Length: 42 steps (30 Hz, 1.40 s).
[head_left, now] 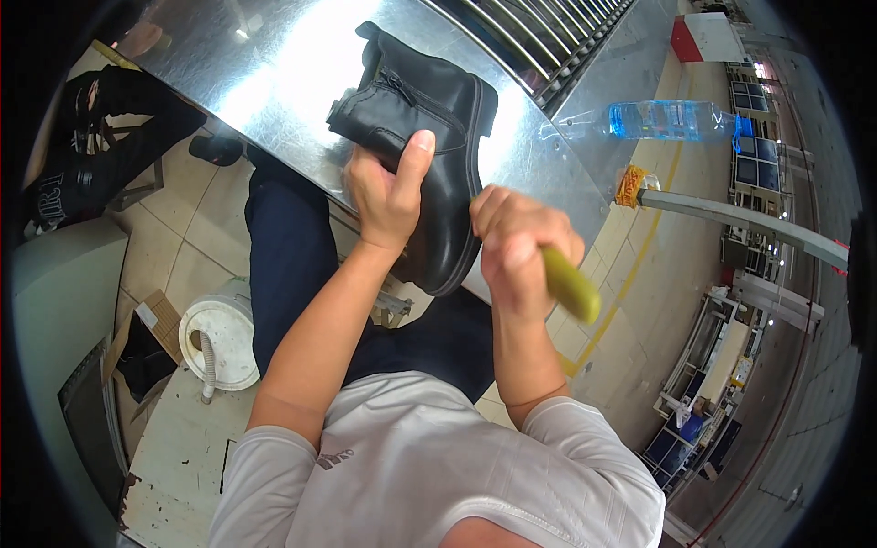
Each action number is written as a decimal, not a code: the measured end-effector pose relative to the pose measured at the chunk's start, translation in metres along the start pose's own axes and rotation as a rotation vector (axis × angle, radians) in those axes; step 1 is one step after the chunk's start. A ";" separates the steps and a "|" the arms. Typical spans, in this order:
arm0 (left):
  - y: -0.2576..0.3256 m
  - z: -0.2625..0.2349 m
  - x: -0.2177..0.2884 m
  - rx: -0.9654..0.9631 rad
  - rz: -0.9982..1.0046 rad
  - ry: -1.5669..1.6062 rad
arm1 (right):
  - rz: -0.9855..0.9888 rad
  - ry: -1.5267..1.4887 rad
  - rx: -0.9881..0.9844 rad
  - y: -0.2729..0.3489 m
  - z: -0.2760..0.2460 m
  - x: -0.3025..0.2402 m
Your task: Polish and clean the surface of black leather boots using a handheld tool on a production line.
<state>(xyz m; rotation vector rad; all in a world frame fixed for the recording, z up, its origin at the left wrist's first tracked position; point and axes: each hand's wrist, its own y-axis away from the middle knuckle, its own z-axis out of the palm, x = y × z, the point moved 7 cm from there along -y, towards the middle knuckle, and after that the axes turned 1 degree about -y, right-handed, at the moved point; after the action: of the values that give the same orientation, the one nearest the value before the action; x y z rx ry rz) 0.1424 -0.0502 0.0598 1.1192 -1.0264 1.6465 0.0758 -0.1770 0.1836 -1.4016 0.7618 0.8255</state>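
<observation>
A black leather ankle boot (445, 171) lies tilted over the edge of a shiny metal table (265, 55), its toe toward me and its shaft opening away. My left hand (391, 194) is closed around the boot's upper, the thumb lying across the leather. Against the sole edge on the right side, my right hand (521, 239) is wrapped around a yellow-green handle (573, 285), whose rounded end points toward me. The working end of this handled tool is hidden by my fist and the boot.
A rack of metal rollers (548, 41) runs along the table's far side. A clear plastic bottle with a blue cap (676, 120) lies on its side at the right. A white bucket with a hose (219, 338) stands lower left. Another person's dark-clothed leg (137, 105) is at far left.
</observation>
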 end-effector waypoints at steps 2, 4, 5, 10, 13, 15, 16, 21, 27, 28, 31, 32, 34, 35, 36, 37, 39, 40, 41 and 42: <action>-0.001 0.000 0.001 -0.002 -0.014 0.043 | -0.080 0.057 -0.065 0.015 0.016 -0.019; 0.001 -0.002 0.001 -0.016 -0.017 0.042 | -0.208 0.199 -0.182 0.034 0.036 -0.032; 0.002 0.000 0.000 -0.038 -0.027 0.043 | -0.272 0.322 -0.255 0.046 0.048 -0.036; 0.010 -0.003 -0.002 0.001 -0.073 0.063 | 0.097 0.141 -0.294 0.141 0.077 0.013; 0.003 0.004 -0.011 0.028 -0.001 0.033 | 0.124 0.108 -0.284 0.159 0.065 0.000; 0.003 0.005 -0.012 -0.063 -0.155 0.100 | 0.350 0.076 -0.203 0.160 0.052 -0.008; 0.000 0.006 -0.010 -0.019 -0.184 0.209 | 0.362 0.104 -0.219 0.165 0.047 -0.005; -0.021 -0.001 0.011 -0.070 -0.341 0.186 | 0.337 0.145 -0.190 0.172 0.042 -0.004; -0.014 -0.034 0.084 -0.480 -0.061 -0.299 | 0.250 0.067 -0.090 0.169 0.012 -0.010; -0.009 -0.046 0.092 -0.518 -0.027 -0.309 | 0.290 0.049 -0.074 0.166 0.008 -0.009; -0.001 -0.107 0.073 -0.590 0.029 -0.509 | 0.260 0.008 -0.036 0.135 -0.004 -0.003; 0.005 -0.102 0.082 -0.583 0.178 -0.625 | 0.216 0.015 0.062 0.124 -0.015 0.007; 0.009 -0.128 0.066 -0.484 0.028 -0.469 | 0.276 -0.145 0.231 0.101 -0.028 0.033; 0.012 -0.129 0.063 -0.464 0.045 -0.425 | 0.373 -0.304 0.305 0.090 -0.035 0.050; 0.016 -0.132 0.053 -0.471 -0.018 -0.423 | 0.386 -0.454 0.388 0.076 -0.046 0.066; 0.017 -0.133 0.044 -0.472 -0.082 -0.423 | 0.399 -0.606 0.466 0.062 -0.052 0.081; 0.014 -0.123 0.044 -0.493 -0.010 -0.443 | 0.410 -0.784 0.577 0.029 -0.053 0.097; 0.013 -0.127 0.039 -0.492 -0.044 -0.507 | 0.415 -0.800 0.570 0.016 -0.052 0.102; 0.008 -0.134 0.034 -0.487 -0.071 -0.571 | 0.409 -0.799 0.565 0.005 -0.049 0.107; 0.009 -0.141 0.033 -0.505 -0.083 -0.607 | 0.434 -0.858 0.599 -0.002 -0.044 0.112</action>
<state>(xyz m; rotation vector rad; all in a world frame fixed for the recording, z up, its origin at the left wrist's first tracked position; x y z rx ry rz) 0.0936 0.0867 0.0542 1.3048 -1.6405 0.8989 0.1367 -0.2163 0.0875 -0.2698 0.5531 1.2748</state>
